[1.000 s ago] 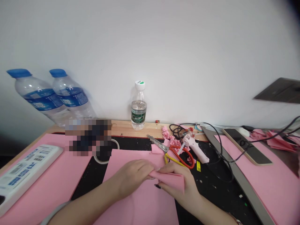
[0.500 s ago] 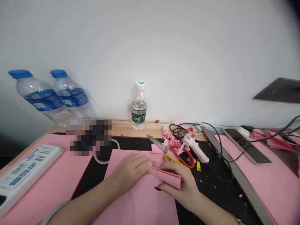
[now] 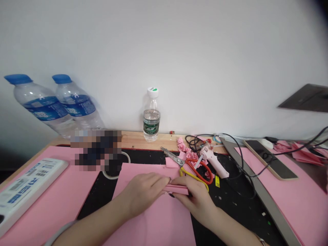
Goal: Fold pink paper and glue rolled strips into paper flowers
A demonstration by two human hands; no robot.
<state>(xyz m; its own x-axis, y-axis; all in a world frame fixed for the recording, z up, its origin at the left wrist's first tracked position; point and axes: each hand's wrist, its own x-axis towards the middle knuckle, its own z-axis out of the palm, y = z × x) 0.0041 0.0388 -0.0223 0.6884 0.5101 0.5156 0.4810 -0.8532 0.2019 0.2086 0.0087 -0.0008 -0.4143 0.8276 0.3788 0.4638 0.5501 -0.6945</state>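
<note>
A strip of folded pink paper (image 3: 176,189) is held between my two hands, a little above a flat pink sheet (image 3: 153,225). My left hand (image 3: 146,191) is closed on its left end, fingertips pressed down near the fold. My right hand (image 3: 196,194) grips the right end, with the thumb below and the fingers over the top. Just beyond the right hand lie scissors (image 3: 179,160) with red and yellow handles, blades pointing back left. Part of the folded paper is hidden by my fingers.
A pink glue gun (image 3: 214,162) with black cable (image 3: 242,160) lies right of the scissors, near crumpled pink paper pieces (image 3: 182,146). A small water bottle (image 3: 151,119) stands by the wall. Two large bottles (image 3: 74,102) lean at left. A phone (image 3: 270,160) rests on pink paper at right.
My right hand has shifted slightly left and closed in on the folded paper, which now looks narrower and flatter. Both hands are closer together.
</note>
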